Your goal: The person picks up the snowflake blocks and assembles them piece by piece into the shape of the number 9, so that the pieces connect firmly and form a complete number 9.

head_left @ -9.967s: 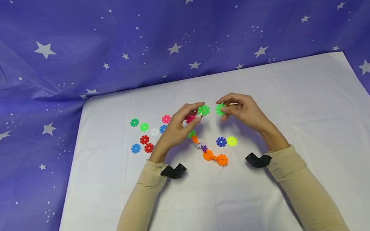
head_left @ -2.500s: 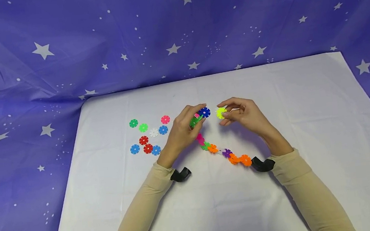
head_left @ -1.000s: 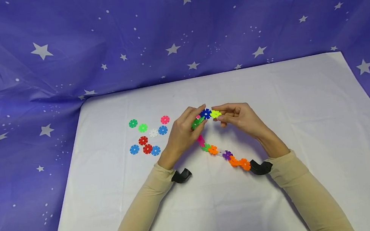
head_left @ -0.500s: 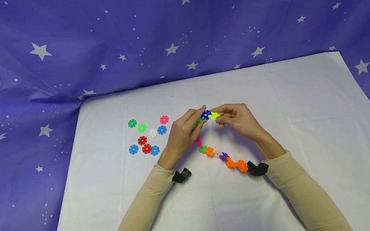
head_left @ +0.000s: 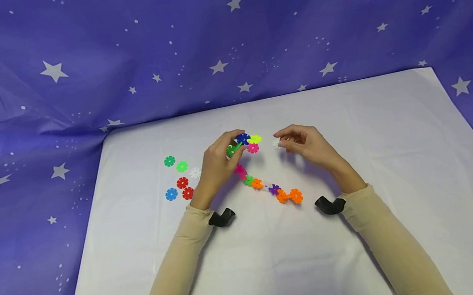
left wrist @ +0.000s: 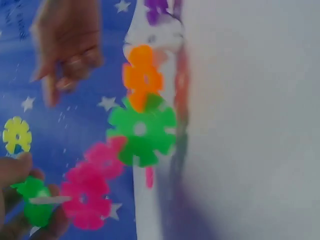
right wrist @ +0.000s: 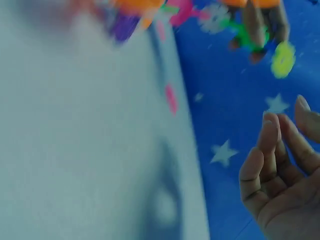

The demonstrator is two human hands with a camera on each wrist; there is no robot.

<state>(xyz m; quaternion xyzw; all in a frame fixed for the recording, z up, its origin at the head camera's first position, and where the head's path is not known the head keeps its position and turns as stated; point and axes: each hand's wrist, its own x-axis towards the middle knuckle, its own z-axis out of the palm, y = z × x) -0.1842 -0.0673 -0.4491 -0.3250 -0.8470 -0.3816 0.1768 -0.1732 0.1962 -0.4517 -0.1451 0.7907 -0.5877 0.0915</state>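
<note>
My left hand (head_left: 217, 166) grips a chain of slotted, flower-shaped plastic discs (head_left: 256, 183) by a green disc (left wrist: 37, 200). From the grip the chain runs down through pink, green, orange, white and purple to a pair of orange discs (head_left: 296, 195). At its upper end a dark blue disc (head_left: 243, 138) carries a yellow disc (head_left: 255, 139), joined edge to edge. Apart from the chain, to its right, is my right hand (head_left: 308, 144). In the right wrist view its fingers (right wrist: 268, 132) bend loosely with nothing between them.
Between the hands a loose pink disc (head_left: 252, 148) lies on the white table (head_left: 370, 127), with a faint white disc (head_left: 275, 144) close to my right fingertips. Several loose discs, among them a red disc (head_left: 182, 183), lie to the left. A starry curtain (head_left: 189, 41) hangs behind.
Ten seconds ago both hands held light green discs. Since then the blue and yellow discs have joined the chain. My right hand has just released the yellow one; my left hand has shifted left.
</note>
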